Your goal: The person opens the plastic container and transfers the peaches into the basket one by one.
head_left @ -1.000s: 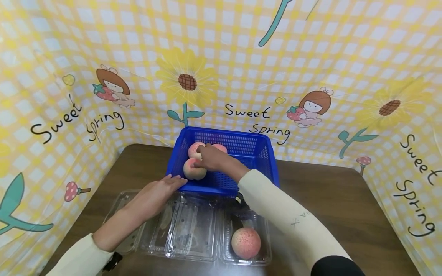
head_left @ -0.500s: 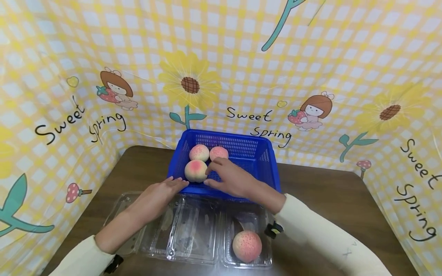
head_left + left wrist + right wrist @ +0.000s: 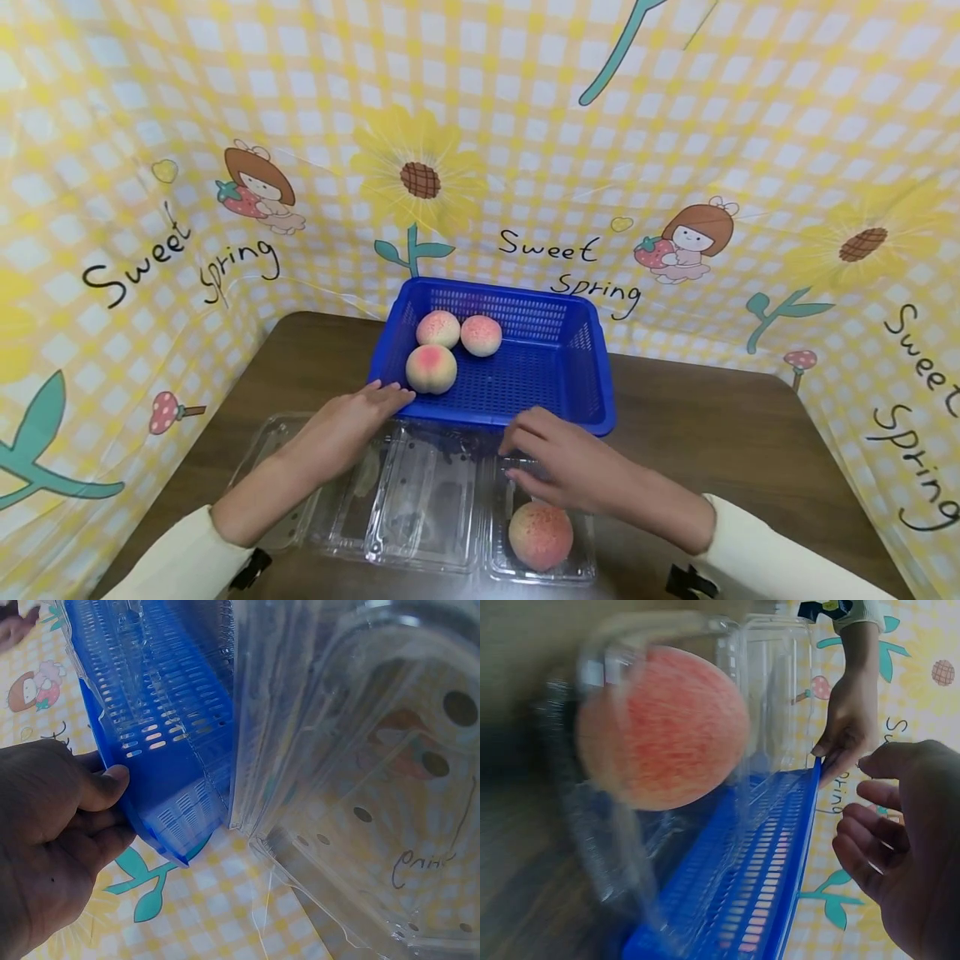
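Observation:
Three pink-and-cream peaches lie in the left part of a blue plastic basket. My left hand grips the basket's front-left rim; in the left wrist view its thumb lies against the outer wall. My right hand hovers with loosely bent fingers, holding nothing, between the basket and a peach. That peach sits in the right clear plastic box, and in the right wrist view the hand is apart from it.
More clear plastic boxes stand in front of the basket, to the left of the one with the peach. The brown table backs onto a yellow checked cloth printed with flowers and figures.
My right hand has drawn back from the peaches, out of the basket toward the front right, carrying nothing. My left hand has stayed at the rim.

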`<state>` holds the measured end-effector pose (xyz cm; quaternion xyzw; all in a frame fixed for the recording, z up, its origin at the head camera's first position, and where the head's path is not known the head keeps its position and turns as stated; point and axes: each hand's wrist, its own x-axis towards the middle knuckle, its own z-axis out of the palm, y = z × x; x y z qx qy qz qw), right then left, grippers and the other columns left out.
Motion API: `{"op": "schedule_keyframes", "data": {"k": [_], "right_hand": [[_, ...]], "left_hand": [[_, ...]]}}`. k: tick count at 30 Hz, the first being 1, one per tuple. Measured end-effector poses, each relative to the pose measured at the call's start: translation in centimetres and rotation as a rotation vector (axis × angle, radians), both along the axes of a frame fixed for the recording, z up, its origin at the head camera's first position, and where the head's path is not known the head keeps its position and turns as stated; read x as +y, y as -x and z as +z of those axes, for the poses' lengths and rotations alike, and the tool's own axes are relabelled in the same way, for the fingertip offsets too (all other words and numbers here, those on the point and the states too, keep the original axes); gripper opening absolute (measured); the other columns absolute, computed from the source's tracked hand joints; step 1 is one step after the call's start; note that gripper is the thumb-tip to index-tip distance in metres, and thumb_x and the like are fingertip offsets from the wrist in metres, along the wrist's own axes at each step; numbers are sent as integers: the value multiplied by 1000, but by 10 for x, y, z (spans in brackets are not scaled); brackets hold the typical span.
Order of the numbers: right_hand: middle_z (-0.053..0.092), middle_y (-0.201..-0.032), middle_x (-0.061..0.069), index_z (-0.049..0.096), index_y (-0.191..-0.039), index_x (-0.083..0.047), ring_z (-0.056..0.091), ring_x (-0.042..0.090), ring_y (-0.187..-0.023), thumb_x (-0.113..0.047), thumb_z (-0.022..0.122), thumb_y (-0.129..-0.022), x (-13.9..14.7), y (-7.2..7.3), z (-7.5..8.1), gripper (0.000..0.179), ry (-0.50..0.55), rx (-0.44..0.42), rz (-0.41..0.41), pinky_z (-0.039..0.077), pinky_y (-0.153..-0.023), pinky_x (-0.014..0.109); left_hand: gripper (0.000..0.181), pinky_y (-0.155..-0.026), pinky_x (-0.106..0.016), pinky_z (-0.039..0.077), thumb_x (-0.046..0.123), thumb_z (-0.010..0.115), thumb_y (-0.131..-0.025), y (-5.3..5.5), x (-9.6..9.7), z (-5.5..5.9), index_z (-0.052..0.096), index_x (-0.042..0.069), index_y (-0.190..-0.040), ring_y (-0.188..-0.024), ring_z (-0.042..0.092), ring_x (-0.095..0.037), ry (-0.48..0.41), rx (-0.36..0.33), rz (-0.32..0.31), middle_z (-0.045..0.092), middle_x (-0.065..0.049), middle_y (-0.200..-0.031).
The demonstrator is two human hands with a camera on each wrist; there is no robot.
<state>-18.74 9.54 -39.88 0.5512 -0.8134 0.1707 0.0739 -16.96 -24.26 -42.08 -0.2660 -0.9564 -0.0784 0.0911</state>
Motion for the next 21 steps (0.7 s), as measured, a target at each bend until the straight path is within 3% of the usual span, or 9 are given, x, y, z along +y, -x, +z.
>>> {"op": "schedule_keyframes", "data": {"k": [10,17,21], "right_hand": [[57,-136,-7,59,-132,-22,55,8,-125,-35,68,-97,43,-26,-15,39,-213,-182,-41,55,-104,33],[50,-153,-2,49,-149,-25,50,16,-139,-42,62,-100,54,-35,-31,53,-313,-231,42,52,-110,42],[47,-156,-1,45,-152,-25,49,16,-141,-35,64,-99,58,-36,-37,57,-329,-227,73,52,-111,41]], "left_hand": [[58,-96,-53,58,-21,64,-83,2,1,5,64,4,-135,-124,65,-44,24,0,8,66,-22,-135],[59,-95,-53,58,-23,64,-81,1,1,4,65,4,-134,-124,64,-44,7,0,0,66,-23,-135],[60,-96,-53,58,-23,64,-81,0,2,5,65,3,-134,-124,64,-44,3,-2,-5,67,-23,-135]]}}
